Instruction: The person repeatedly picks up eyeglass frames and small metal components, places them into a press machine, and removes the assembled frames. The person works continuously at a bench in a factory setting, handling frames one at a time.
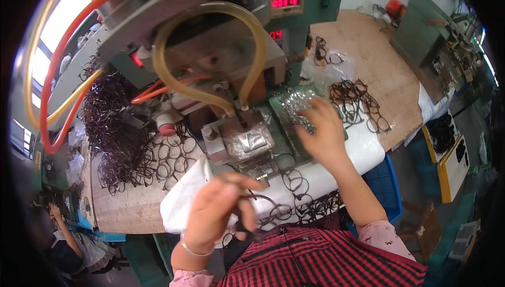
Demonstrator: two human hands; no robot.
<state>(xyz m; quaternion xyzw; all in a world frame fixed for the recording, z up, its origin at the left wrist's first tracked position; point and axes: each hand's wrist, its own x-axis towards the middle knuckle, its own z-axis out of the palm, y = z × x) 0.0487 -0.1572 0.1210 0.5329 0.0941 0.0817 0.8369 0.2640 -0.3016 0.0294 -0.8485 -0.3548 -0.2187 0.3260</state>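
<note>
My left hand (218,208) is closed on a dark eyeglass frame (263,203) near my chest, at the front edge of the bench. My right hand (321,126) reaches forward with fingers spread onto a crumpled sheet of silver foil (294,103) on a green tray beside the machine. Between the hands sits the metal die block (247,142) of a green press machine (294,3). More dark eyeglass frames (300,203) lie on the white cloth (179,203) in front of me.
A large heap of dark frames (113,129) lies left on the wooden bench, a smaller pile (360,100) right. Orange and yellow hoses (58,76) loop from the machine. A blue crate (389,182) hangs at the right edge. Another person (68,239) sits lower left.
</note>
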